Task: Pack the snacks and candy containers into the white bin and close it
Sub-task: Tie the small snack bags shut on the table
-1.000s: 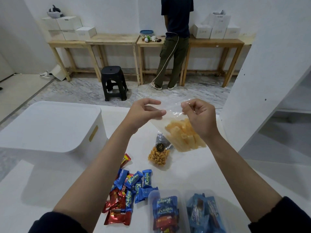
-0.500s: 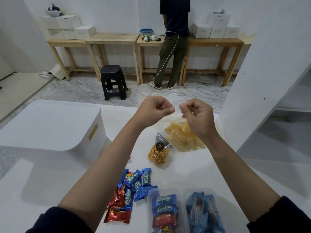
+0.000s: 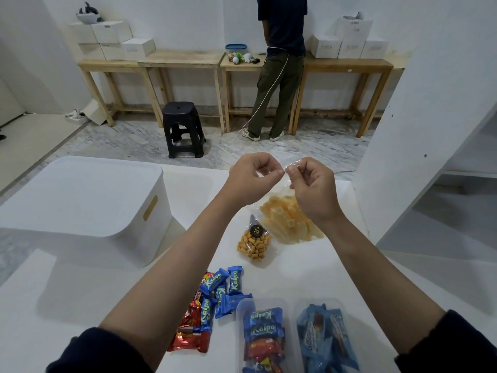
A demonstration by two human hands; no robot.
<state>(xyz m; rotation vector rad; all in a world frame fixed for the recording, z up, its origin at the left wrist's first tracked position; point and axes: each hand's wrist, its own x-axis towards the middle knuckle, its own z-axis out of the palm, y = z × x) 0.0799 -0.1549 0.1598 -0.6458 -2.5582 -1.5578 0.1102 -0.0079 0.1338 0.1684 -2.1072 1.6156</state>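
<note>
Both hands pinch the top of a clear bag of yellow tube snacks (image 3: 285, 219), which rests on the white table. My left hand (image 3: 255, 179) and my right hand (image 3: 312, 187) meet fingertip to fingertip at the bag's mouth. A small bag of orange pellets (image 3: 254, 244) lies just in front of it. Loose blue and red candy bars (image 3: 217, 297) are scattered nearer me. Two clear containers stand at the near edge, one with mixed bars (image 3: 262, 335), one with blue packs (image 3: 326, 337). The white bin (image 3: 80, 200) sits at the left with its lid on.
The white table (image 3: 309, 270) ends behind my hands. A white panel (image 3: 419, 117) rises at the right. Beyond stand a black stool (image 3: 183, 130), wooden benches (image 3: 185, 57) with white boxes, and a person (image 3: 279, 63) facing away.
My hands have come together, drawing the open mouth of the snack bag closed, and the bag has settled lower onto the table.
</note>
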